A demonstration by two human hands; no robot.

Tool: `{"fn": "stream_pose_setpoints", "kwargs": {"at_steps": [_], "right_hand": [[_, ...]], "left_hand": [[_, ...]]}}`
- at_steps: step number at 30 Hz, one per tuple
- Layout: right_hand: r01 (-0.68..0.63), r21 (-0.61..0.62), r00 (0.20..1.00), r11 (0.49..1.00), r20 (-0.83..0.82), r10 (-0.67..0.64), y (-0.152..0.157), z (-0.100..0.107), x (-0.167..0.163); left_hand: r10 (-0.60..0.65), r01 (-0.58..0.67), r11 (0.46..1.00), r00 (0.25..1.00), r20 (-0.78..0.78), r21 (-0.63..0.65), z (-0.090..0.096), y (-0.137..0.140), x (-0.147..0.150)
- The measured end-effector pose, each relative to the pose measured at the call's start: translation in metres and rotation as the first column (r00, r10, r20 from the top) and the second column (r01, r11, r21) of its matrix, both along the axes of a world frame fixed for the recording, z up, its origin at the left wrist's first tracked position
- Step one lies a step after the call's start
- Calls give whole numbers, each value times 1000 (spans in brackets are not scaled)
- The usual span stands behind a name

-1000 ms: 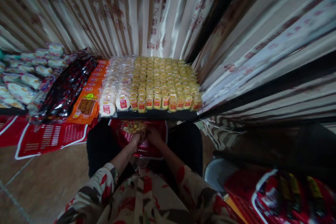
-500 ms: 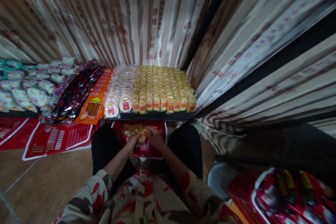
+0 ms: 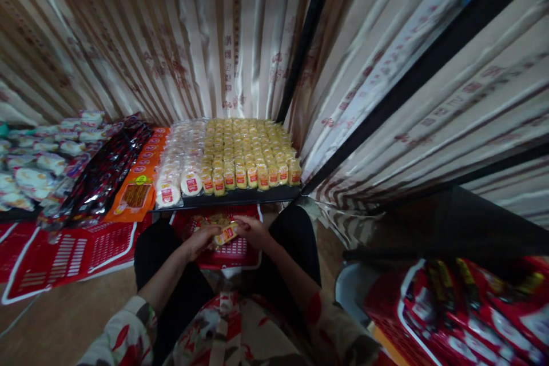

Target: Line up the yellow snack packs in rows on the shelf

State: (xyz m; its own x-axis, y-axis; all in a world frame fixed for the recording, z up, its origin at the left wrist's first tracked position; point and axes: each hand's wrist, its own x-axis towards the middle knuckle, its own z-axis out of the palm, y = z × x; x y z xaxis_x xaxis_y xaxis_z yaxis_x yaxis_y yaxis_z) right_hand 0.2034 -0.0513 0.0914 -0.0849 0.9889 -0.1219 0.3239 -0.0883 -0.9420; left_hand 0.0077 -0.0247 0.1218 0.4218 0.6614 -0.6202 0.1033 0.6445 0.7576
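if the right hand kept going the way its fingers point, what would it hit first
The right hand points left across the red basket, so it would first meet the yellow snack packet it already grips, then probably the left hand.

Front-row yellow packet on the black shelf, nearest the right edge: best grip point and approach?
Pinch the yellow packet by its upper body, above the red label, coming from above and the front. It stands upright at the black shelf edge, neighbours packed tight on its left and behind; only top and front look free.
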Motion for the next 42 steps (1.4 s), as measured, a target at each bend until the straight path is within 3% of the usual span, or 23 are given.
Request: {"fn": "stream_pose_setpoints", "kwargs": {"at_steps": [5,9,14,18,21,23,25,28,32,38,42], "right_hand": [[8,-67,980,998,-198,-21,-8,4,15],[170,-108,874,980,-442,-200,-13,13,30],[380,-102,791,919,-480,-380,-15,29,45],[489,-50,807,871,-353,-474,-14,37,57],[643,180,764,744,-80,-641,-15,42,63],[646,364,700,671,67,-711,-16,46,65],[581,483,684,655,146,-715,-17,49,66],[507,548,703,666,185,-687,-15,51,68],[473,556,722,683,199,-662,-7,46,75],[386,573,723,723,299,-623,5,36,86],[371,596,704,712,319,-634,10,30,88]], "left_hand": [[-187,194,974,980,-65,120,29,14,16],[-174,209,934,975,-140,289,47,22,45],[-78,178,815,977,-199,552,60,37,92],[-32,286,642,937,-348,711,73,50,128],[-40,364,535,912,-408,762,81,60,151],[-30,422,460,887,-461,781,85,66,165],[-18,480,383,858,-513,789,89,70,177],[-6,544,298,823,-569,784,94,74,194],[21,616,246,768,-640,748,96,76,212],[86,664,235,713,-696,710,90,79,224],[98,672,222,705,-702,706,87,82,227]]}}
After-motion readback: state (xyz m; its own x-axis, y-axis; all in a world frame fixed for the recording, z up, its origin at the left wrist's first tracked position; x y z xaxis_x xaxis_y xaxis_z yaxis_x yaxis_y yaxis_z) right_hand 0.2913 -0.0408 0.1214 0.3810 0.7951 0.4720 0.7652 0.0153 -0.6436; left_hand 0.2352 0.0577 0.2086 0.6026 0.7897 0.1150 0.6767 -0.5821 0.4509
